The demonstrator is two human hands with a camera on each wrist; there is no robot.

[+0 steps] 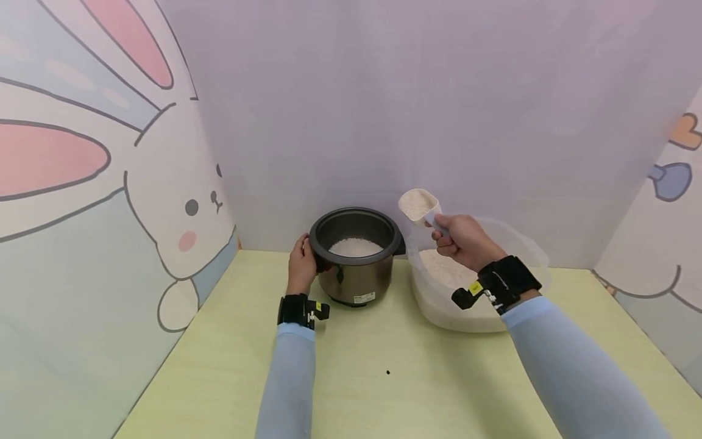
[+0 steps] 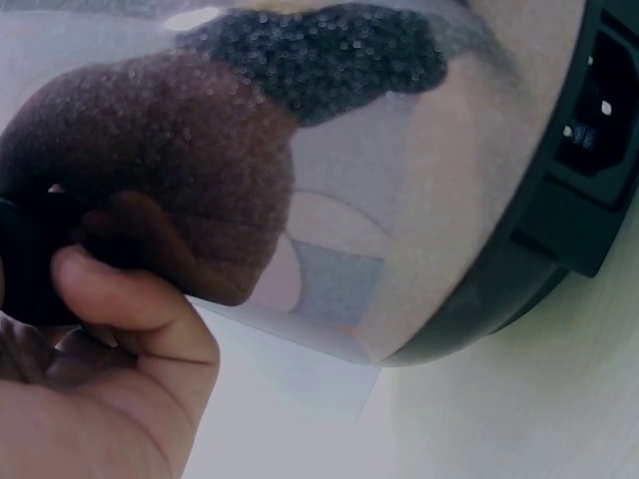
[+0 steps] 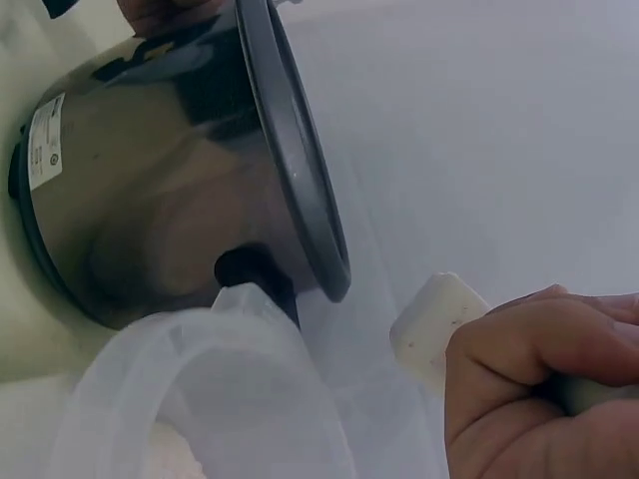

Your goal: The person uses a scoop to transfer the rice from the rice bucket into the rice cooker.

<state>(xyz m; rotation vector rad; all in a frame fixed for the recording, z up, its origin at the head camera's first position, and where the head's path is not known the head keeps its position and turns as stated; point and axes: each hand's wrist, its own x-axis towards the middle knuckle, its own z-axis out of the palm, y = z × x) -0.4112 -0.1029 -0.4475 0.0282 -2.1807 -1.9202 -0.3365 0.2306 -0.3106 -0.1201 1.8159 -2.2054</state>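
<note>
A dark rice cooker (image 1: 355,277) stands lidless at the back of the table, with white rice (image 1: 355,247) inside. My left hand (image 1: 301,268) grips the black handle (image 2: 40,254) on its left side, the thumb bent over it in the left wrist view. My right hand (image 1: 463,241) holds a white scoop (image 1: 419,206) by its handle, raised above the rim height of the cooker and to its right. The scoop is filled with rice. Beneath that hand sits a translucent plastic bin (image 1: 439,311) of rice, its wall (image 3: 245,329) close beside the cooker in the right wrist view.
A pale yellow-green table (image 1: 351,390) carries everything. Behind it hangs a plain lilac backdrop (image 1: 384,110). Side panels with a cartoon rabbit (image 1: 181,183) enclose the left and right. One small black speck (image 1: 388,372) lies on the front of the table.
</note>
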